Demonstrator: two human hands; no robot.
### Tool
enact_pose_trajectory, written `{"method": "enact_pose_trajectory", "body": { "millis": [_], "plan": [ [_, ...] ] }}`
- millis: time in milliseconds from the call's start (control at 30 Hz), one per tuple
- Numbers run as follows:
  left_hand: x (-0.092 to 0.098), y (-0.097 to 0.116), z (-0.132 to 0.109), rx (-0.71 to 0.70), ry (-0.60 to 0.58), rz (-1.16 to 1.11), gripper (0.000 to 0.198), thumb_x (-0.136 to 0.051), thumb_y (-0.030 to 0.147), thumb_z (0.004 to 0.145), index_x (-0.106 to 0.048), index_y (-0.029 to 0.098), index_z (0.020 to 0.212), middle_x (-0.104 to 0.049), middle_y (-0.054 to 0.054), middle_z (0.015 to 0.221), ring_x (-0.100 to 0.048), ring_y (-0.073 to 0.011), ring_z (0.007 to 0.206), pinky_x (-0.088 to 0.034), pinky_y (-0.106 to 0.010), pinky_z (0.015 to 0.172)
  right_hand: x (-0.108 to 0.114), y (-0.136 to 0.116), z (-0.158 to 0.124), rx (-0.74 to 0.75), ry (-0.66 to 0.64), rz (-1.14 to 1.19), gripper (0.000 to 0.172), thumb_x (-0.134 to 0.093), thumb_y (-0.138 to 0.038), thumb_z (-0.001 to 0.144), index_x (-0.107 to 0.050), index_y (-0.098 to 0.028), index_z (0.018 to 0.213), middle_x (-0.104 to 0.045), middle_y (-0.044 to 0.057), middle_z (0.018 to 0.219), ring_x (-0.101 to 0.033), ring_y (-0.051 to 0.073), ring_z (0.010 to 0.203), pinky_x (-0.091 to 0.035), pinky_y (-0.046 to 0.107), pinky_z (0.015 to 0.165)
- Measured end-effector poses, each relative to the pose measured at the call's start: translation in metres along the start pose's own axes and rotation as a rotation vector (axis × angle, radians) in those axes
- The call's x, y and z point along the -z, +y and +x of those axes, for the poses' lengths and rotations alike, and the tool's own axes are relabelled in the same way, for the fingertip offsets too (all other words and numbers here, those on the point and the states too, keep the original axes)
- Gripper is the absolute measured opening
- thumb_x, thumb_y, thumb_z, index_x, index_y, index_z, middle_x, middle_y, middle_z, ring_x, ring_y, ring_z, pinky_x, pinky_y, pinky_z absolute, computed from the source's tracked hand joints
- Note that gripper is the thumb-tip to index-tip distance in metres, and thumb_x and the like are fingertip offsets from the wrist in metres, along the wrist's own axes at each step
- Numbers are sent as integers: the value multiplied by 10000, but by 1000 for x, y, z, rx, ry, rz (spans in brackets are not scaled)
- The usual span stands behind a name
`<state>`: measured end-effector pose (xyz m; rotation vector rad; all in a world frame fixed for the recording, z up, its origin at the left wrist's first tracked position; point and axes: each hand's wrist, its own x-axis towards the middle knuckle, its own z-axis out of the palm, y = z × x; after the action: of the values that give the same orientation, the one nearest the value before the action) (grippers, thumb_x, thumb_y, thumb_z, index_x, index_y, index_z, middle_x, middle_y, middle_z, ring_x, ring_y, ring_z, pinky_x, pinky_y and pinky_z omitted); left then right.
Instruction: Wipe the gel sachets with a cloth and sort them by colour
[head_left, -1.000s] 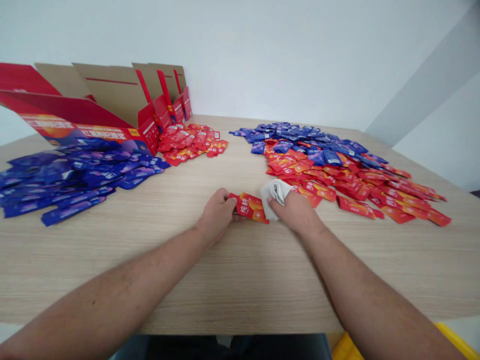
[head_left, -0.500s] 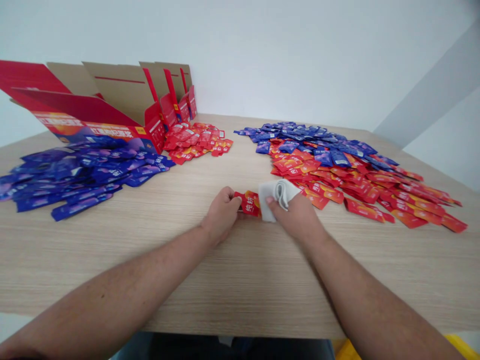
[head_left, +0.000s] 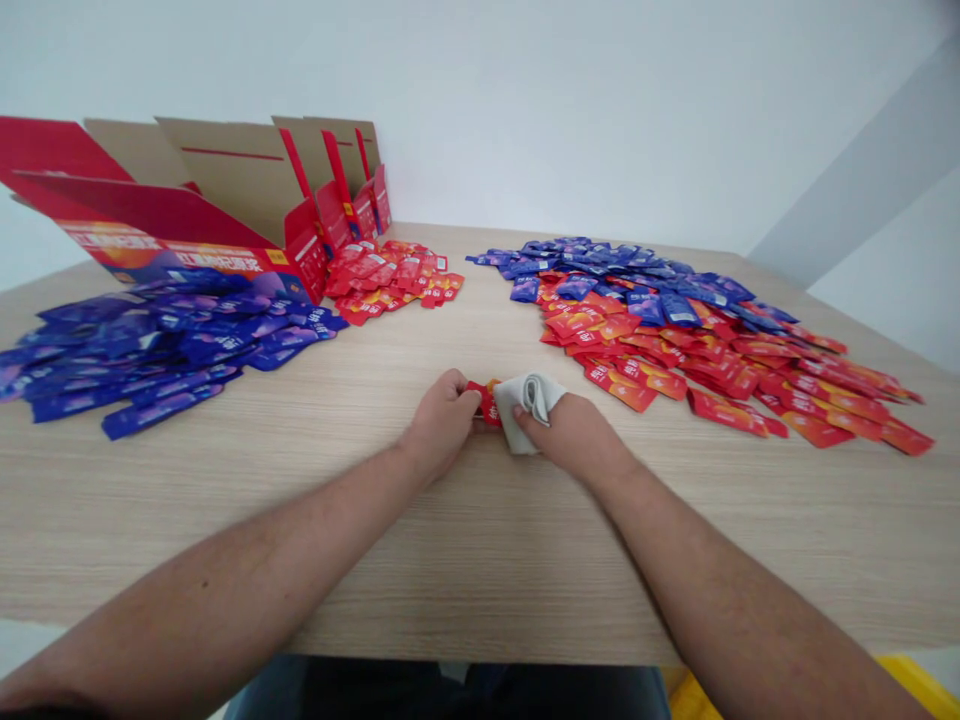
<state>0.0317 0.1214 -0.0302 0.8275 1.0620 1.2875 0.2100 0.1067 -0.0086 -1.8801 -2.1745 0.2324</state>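
L hand (head_left: 441,415) pinching red pkt (head_left: 486,402), R hand (head_left: 576,432) clutching folded wht cloth (head_left: 510,400) over it.

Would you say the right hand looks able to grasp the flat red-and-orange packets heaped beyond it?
Probably not easily: though the heaped packets lie close, the right hand is holding a folded pale-grey cloth.

Two bare hands: one left hand (head_left: 442,420), one right hand (head_left: 574,430). One red packet (head_left: 489,402) shows between them, with one white cloth (head_left: 519,425). Blue packets make two heaps, a left blue heap (head_left: 172,330) and a right blue heap (head_left: 600,262); red ones make two, a left red heap (head_left: 394,280) and a right red heap (head_left: 720,370), dozens overlapping beyond exact count. At least three open boxes (head_left: 206,255) stand on one counter (head_left: 487,560).
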Motion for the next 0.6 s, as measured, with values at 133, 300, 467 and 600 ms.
{"method": "enact_pose_trajectory", "body": {
  "millis": [133, 300, 467, 600],
  "plan": [
    [0, 1, 0, 28, -14, 0, 140, -544, 117, 764, -436, 205, 775, -624, 4, 709, -644, -150, 615, -566, -282, 551, 6, 12, 3, -135, 103, -20, 393, -493, -488, 921, -710, -168, 993, -734, 137, 861, -694, 266, 805, -434, 310, 632],
    [2, -2, 1, -19, -70, 88, 143, -566, 101, 727, -467, 199, 755, -594, 16, 667, -595, -128, 587, -528, -234, 523, 3, 1, -3, 69, 54, 97, 357, -497, -476, 930, -705, -221, 1068, -749, 83, 908, -695, 227, 836, -455, 284, 686],
    [1, 0, 0, 17, -28, 14, 150, -539, 106, 749, -431, 208, 767, -605, 13, 696, -624, -139, 609, -534, -247, 530, 7, 4, 0, -138, 37, -43, 409, -500, -495, 922, -719, -160, 1004, -735, 144, 876, -698, 263, 810, -447, 305, 636],
    [2, -2, 0, -18, -75, 88, 135, -559, 115, 741, -457, 202, 761, -613, 3, 686, -615, -138, 593, -514, -234, 517, 6, 2, -3, -21, 109, 110, 375, -496, -489, 935, -697, -202, 1069, -746, 91, 930, -691, 229, 849, -468, 286, 693]
  ]
}}
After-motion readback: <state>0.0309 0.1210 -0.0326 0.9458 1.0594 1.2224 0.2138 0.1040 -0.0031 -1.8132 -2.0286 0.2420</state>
